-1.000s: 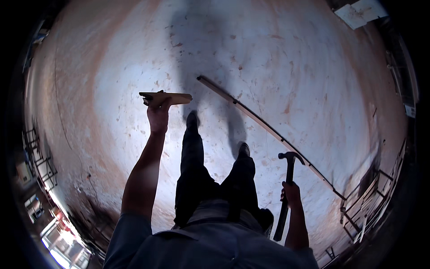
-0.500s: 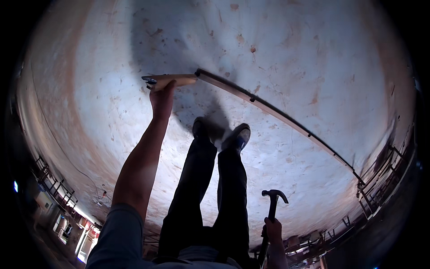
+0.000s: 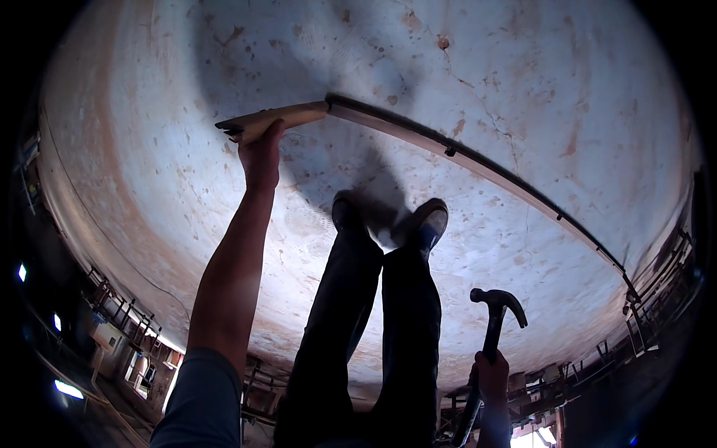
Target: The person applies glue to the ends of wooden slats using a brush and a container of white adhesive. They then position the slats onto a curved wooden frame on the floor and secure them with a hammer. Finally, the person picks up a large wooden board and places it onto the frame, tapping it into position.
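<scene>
My left hand (image 3: pixel 260 155), at the end of an outstretched arm, grips a light-brown wooden piece (image 3: pixel 300 114) with a dark, notched-looking left end. Its right end meets a long, thin wooden strip (image 3: pixel 493 175) with a dark upper edge and small black bits along it. Whether the two are joined or one piece, I cannot tell. In my right hand (image 3: pixel 491 375), low on the right, is a claw hammer (image 3: pixel 494 317), held by its handle with the head up. The hammer is well apart from the wood.
A pale, stained and cracked floor (image 3: pixel 478 239) spreads around my shoes (image 3: pixel 431 220). The strip runs off to the right toward dark racks or frames (image 3: pixel 642 313). A thin cable (image 3: pixel 138 270) lies at left, with more frames (image 3: pixel 123 302) beyond it.
The hammer in my right hand has come up and to the right in view. My left hand and the wooden piece sit slightly higher and further left. The whole view has shifted somewhat.
</scene>
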Tool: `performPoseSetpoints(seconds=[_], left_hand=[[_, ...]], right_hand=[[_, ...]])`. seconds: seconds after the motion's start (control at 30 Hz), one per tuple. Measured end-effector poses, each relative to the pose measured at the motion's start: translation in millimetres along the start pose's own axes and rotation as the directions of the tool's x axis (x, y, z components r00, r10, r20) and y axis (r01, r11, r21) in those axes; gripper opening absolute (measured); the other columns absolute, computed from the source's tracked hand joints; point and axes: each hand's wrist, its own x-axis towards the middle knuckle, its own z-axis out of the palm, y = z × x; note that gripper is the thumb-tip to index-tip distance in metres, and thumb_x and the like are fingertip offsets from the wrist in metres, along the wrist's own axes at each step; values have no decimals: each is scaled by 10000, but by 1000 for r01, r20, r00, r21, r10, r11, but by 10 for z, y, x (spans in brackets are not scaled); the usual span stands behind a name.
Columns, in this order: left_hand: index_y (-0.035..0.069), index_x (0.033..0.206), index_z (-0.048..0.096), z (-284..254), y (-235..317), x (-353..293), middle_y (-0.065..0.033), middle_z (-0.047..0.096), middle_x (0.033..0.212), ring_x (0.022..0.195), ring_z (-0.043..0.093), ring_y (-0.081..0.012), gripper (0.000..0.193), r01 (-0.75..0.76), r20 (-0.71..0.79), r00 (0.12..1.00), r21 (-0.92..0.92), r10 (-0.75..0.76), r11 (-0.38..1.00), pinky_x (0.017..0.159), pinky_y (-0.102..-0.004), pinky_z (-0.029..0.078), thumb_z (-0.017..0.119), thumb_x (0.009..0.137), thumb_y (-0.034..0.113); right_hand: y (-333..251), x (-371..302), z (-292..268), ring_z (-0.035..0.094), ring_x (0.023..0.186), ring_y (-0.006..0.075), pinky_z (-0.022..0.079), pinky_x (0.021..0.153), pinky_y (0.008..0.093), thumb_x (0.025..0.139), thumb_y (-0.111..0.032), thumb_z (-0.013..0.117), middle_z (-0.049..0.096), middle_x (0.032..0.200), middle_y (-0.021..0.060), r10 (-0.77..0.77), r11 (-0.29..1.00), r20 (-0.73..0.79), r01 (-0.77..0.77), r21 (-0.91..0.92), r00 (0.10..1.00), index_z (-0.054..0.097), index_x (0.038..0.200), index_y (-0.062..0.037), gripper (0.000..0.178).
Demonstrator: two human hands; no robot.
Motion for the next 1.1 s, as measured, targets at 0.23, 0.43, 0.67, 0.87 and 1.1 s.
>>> performPoseSetpoints(seconds=[0.23, 0.43, 0.67, 0.87, 1.1], left_hand=[[-44, 1193, 538, -116, -215, 98, -116, 571, 1184, 1085, 547, -176, 448, 9, 22, 1000, 17, -10, 1000, 938, -302, 445, 713, 828, 150], [-32, 1156, 564, -20, -183, 95, -102, 594, 1137, 1036, 560, -166, 416, -38, 52, 998, 68, 35, 997, 918, -303, 453, 728, 818, 148], [-39, 1096, 603, 182, -214, -21, -98, 653, 1067, 960, 625, -160, 402, -46, -2, 999, 136, 46, 990, 853, -288, 496, 761, 774, 144], [-45, 1068, 626, 349, -380, -182, -135, 678, 1041, 955, 658, -193, 421, -185, -39, 978, 316, 207, 931, 825, -309, 512, 759, 787, 240], [-42, 1054, 626, 459, -307, -180, -119, 673, 1044, 961, 654, -189, 407, -76, -116, 988, 201, 100, 977, 835, -319, 521, 788, 753, 179]], right_hand=[[-123, 52, 31, 503, 443, 114, 413, 414, 274, 871, -132, 608, 502, 551, 16, 12, 1000, 2, -12, -7, 1000, 511, 846, -46, 132], [-177, 67, 81, 492, 445, 103, 400, 418, 260, 870, -126, 610, 501, 555, 12, 40, 999, 2, -40, -33, 999, 515, 823, -49, 131], [-399, 71, 213, 499, 463, 99, 413, 429, 262, 865, -112, 610, 504, 563, 12, -43, 997, 25, 44, -55, 999, 507, 861, -48, 122], [-834, 52, 480, 579, 573, 145, 473, 543, 306, 801, -99, 695, 596, 675, 50, -483, 765, 178, 512, -391, 857, 536, 998, -15, 267], [-1957, -2, 1299, 633, 627, 195, 507, 526, 292, 796, -178, 751, 628, 794, 84, -747, 322, 578, 939, -119, 329, 514, 1173, -58, 460]])
